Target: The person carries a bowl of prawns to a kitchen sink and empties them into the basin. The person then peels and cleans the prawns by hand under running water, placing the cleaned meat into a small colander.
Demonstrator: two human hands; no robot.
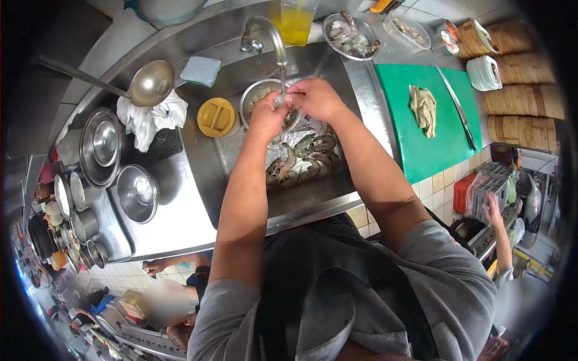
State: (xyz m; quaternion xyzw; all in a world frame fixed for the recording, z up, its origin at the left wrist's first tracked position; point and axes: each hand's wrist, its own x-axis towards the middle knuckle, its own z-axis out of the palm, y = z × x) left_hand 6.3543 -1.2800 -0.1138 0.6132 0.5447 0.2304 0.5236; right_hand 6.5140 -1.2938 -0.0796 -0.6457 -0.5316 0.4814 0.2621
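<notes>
Under the faucet (pixel 265 30), my left hand (pixel 267 118) and my right hand (pixel 318 99) meet and pinch a pale peeled shrimp (pixel 280 100) between them. Just below them a metal bowl (pixel 248 99) stands in the sink, with pale pieces inside that my hands partly cover. Whole dark shrimp (pixel 307 157) lie in a heap on the sink floor, nearer my body. Left of the bowl is a yellow round lid (pixel 217 117). Another metal bowl with peeled shrimp (pixel 351 37) rests behind the sink at the right.
At right, a green cutting board (pixel 397 144) carries a cloth (pixel 422 111) and a long knife (pixel 456 105). Bamboo steamers (pixel 521 99) stand beyond it. A ladle (pixel 152 83), white cloth (pixel 141 123) and metal bowls (pixel 137 192) occupy the left counter. Other people are behind me on both sides.
</notes>
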